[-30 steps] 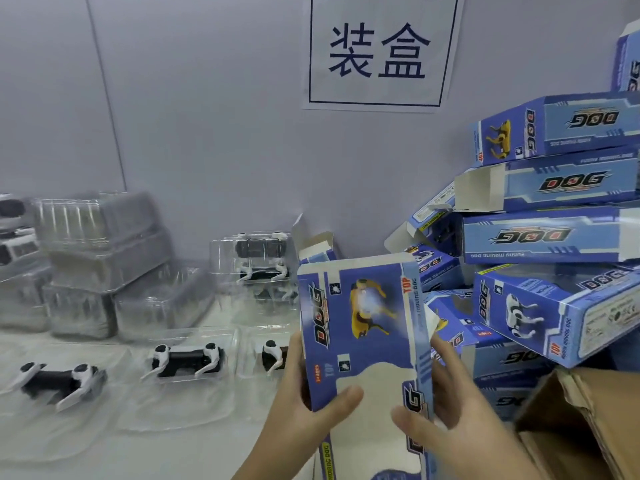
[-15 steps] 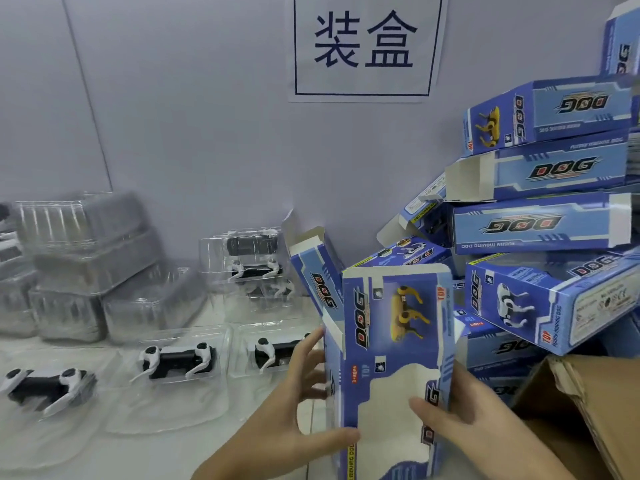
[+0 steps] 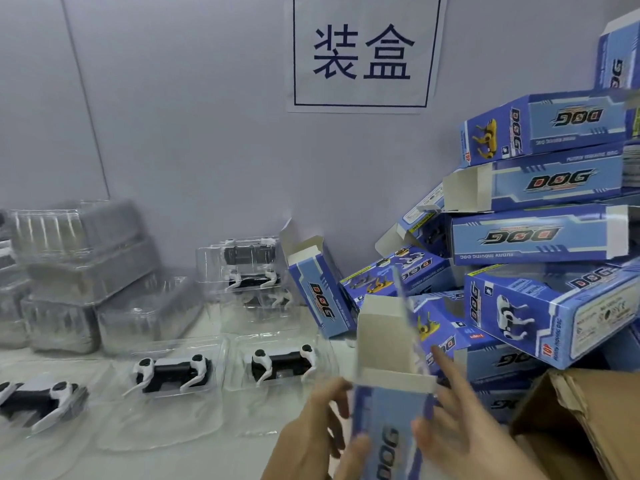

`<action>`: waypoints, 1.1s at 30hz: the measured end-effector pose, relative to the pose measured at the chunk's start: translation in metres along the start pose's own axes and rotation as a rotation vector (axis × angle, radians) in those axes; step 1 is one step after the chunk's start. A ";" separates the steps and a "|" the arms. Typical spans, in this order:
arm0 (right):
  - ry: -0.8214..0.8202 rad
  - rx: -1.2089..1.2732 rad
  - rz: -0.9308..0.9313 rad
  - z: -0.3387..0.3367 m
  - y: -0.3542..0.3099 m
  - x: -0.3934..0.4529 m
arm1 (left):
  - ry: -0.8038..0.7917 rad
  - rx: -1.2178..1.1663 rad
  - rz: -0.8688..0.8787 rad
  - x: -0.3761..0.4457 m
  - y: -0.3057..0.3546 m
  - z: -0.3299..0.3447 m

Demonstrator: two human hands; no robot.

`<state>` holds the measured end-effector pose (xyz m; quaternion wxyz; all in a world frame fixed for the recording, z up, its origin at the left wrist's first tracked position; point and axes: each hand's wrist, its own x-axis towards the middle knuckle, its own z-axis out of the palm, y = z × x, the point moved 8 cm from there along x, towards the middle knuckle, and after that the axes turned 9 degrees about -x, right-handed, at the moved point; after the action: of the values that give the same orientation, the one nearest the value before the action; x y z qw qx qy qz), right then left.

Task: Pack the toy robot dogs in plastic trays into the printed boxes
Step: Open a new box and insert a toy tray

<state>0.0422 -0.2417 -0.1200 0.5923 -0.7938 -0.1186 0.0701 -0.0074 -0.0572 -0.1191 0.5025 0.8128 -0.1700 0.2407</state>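
Left hand and right hand each grip the open-ended printed box, fingers curled round its sides.

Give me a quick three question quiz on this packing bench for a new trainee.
1. True or false: the far end of the box between the left hand and right hand is open.
2. Where is the brown carton? A: far left. B: lower right. C: on the wall.
3. Fill in: the nearest toy dogs lie in clear plastic ____.

Key: 1 true; 2 B; 3 trays.
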 end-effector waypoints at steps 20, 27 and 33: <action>0.194 -0.157 -0.080 -0.004 -0.004 0.007 | -0.195 1.027 -0.139 0.024 -0.082 -0.064; 0.220 -0.203 -0.060 0.006 -0.002 0.003 | -0.005 0.926 -0.125 0.029 -0.082 -0.065; 0.216 -0.118 -0.089 0.009 -0.010 0.002 | 0.303 0.628 -0.138 0.037 -0.061 -0.083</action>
<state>0.0404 -0.2300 -0.1127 0.5565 -0.8242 -0.0930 -0.0492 0.0367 0.0430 -0.1119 0.2629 0.8922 0.0441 0.3646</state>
